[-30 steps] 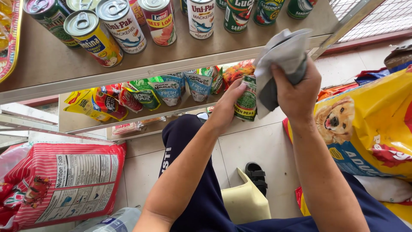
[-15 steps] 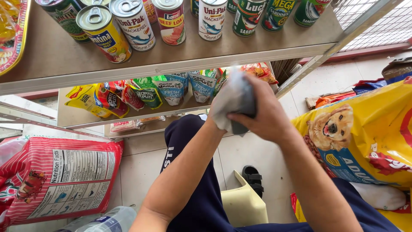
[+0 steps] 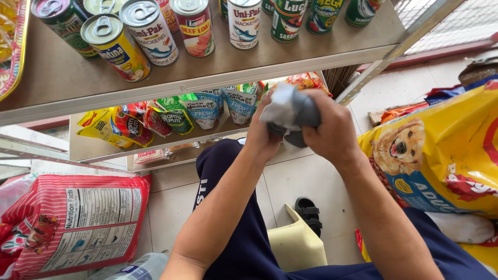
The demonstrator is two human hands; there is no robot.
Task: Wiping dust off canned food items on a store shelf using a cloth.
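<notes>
Crumpled grey-and-white cloth is bunched between both hands, held in the air in front of the lower metal shelf and above the tiled floor. The right hand wraps over the cloth from the right, fingers curled tight around the grey part. The left hand presses against the cloth from below and the left, fingers closed on its white folds.

Behind the cloth, on the lower shelf, stands a row of colourful flat sauce pouches. The upper shelf carries upright tin cans. A yellow pet-food sack with a dog picture leans at the right, and a red-and-white striped sack lies at the left. A black sandal rests on the floor beside a pale yellow plastic stool.
</notes>
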